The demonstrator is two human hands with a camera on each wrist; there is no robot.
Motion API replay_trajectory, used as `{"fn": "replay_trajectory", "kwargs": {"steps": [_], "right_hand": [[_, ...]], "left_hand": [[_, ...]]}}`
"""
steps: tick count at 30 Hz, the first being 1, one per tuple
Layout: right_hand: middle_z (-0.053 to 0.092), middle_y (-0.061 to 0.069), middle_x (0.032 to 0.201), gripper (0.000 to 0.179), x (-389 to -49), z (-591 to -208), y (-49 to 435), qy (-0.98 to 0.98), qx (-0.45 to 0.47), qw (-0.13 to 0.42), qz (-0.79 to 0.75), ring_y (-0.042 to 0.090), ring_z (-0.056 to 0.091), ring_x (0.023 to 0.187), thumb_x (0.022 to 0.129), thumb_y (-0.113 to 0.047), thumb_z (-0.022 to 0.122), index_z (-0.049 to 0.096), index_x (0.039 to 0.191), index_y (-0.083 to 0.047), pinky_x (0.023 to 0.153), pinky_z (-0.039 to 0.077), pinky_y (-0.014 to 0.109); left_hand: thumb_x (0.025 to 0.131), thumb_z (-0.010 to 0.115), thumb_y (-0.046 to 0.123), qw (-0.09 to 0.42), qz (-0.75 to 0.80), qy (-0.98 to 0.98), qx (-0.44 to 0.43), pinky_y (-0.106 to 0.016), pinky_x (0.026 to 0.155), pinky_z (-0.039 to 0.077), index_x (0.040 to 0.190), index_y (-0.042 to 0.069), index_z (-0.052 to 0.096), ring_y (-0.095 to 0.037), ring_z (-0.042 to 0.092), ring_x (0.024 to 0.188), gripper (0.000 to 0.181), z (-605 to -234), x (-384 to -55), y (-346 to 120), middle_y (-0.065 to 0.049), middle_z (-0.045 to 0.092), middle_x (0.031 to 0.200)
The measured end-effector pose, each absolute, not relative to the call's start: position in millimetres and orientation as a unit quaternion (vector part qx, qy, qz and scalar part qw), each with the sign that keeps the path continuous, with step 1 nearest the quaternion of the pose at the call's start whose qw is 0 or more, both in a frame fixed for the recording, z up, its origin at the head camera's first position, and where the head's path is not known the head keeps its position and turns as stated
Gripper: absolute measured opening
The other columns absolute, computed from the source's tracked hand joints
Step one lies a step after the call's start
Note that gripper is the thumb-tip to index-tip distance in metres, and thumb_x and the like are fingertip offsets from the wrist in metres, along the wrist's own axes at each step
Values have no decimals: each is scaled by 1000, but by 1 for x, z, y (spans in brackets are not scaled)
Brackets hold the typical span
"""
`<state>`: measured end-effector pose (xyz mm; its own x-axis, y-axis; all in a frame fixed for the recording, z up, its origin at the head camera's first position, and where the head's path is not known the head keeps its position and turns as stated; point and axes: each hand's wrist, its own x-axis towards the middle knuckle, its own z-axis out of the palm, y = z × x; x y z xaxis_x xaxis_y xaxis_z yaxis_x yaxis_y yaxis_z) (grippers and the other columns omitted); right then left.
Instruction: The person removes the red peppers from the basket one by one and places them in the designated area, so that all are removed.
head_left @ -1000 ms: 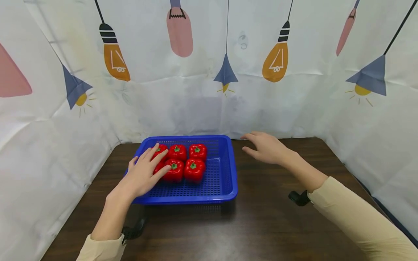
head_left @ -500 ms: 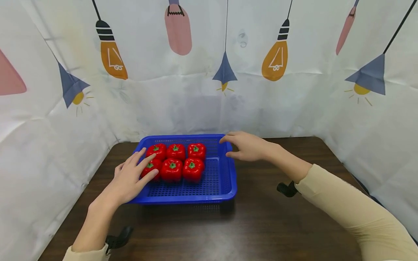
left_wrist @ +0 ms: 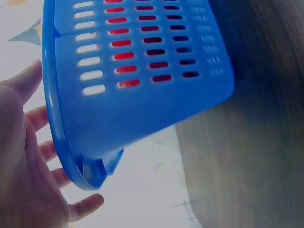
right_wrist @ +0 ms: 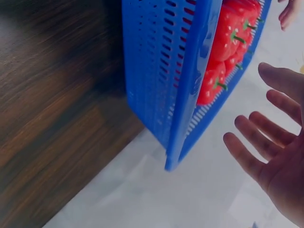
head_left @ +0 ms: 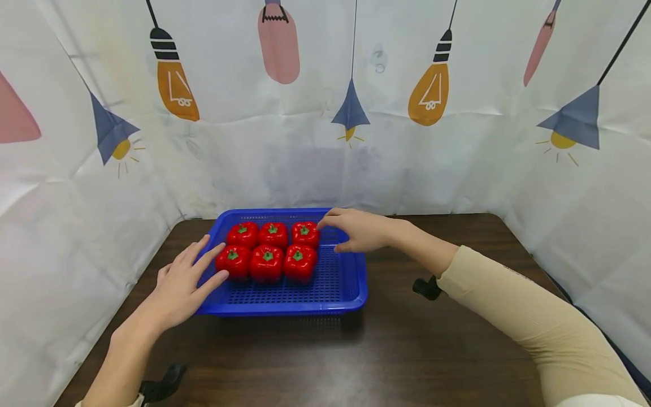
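Observation:
Several shiny red bell peppers [head_left: 267, 263] with green stems sit in two rows in a blue plastic basket [head_left: 339, 282]. Over the basket's left rim is my left hand [head_left: 178, 288], fingers spread and fairly straight, holding nothing. In the left wrist view that hand [left_wrist: 23, 166] lies alongside the rim, outside the slotted wall. My right hand [head_left: 363, 229] reaches over the basket's right side, its fingertips close to the back right pepper [head_left: 305, 233]. The right wrist view shows this hand [right_wrist: 280, 142] with loosely bent fingers and nothing in them, above the rim.
The basket stands near the back of a dark brown wooden table [head_left: 417, 339]. A white sheet [head_left: 285, 158] printed with lamps and bulbs hangs behind and at both sides. Black wrist mounts [head_left: 426, 288] stick out below both forearms.
My right hand has moved left from beside the basket to over its right side. My left hand has drawn back left and toward me, off the peppers to the rim.

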<state>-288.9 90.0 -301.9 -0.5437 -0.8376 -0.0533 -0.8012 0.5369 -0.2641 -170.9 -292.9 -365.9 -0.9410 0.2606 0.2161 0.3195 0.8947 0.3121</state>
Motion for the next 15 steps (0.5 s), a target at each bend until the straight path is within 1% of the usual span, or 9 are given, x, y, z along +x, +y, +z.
{"fn": "replay_trajectory", "kwargs": {"steps": [3,6,11,15], "right_hand": [[48,6,149,56,-288,-301,80,868,-475,105,-100,23,45,139,96,-17,74,53,148,-10,112,39,39],[46,7,151,58,-287,-301,69,863,-482,123,-87,23,44,140,97,-18,73,51,149,-10,111,40,38],[44,9,153,60,-288,-304,53,859,-485,148,-65,24,43,141,96,-18,74,50,151,-11,111,40,39],[43,8,154,62,-290,-307,44,859,-483,162,-53,24,41,142,95,-17,75,49,151,-12,112,39,39]], "left_hand": [[102,58,45,91,-176,-969,-148,-81,94,19,160,14,39,-52,17,147,68,-369,-166,-299,-21,17,168],[104,56,44,92,-183,-968,-144,-81,92,19,161,16,36,-50,13,150,67,-372,-160,-306,-17,13,170],[106,53,43,70,-199,-968,-134,-83,90,16,164,18,30,-47,4,152,67,-377,-153,-317,-10,5,172],[106,52,44,55,-198,-970,-128,-84,90,16,164,17,29,-47,4,153,68,-379,-150,-320,-11,5,172]]}}
